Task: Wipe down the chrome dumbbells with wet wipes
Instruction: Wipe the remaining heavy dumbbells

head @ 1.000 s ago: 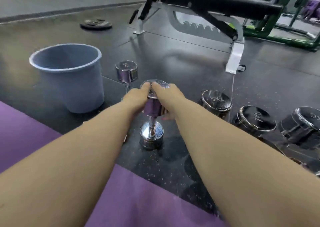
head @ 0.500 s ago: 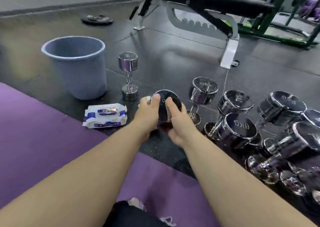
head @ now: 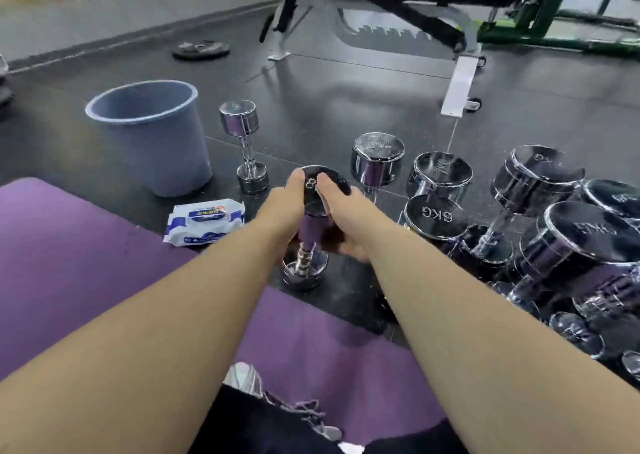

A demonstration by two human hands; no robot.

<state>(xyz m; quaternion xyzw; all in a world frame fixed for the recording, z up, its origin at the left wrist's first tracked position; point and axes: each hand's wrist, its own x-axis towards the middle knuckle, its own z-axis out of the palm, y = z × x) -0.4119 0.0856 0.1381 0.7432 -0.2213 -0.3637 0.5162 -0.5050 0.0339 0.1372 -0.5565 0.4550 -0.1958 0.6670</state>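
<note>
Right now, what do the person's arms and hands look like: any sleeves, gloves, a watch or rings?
The left forearm and the right forearm are uncovered all the way to the picture's edge, with no sleeve in view. The left hand and the right hand wear no gloves. No watch, bracelet, ring or marking shows on the sides the camera sees.

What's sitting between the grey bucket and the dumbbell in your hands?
In the head view, a small upright chrome dumbbell stands there, with the wet wipes pack just nearer you.
</note>
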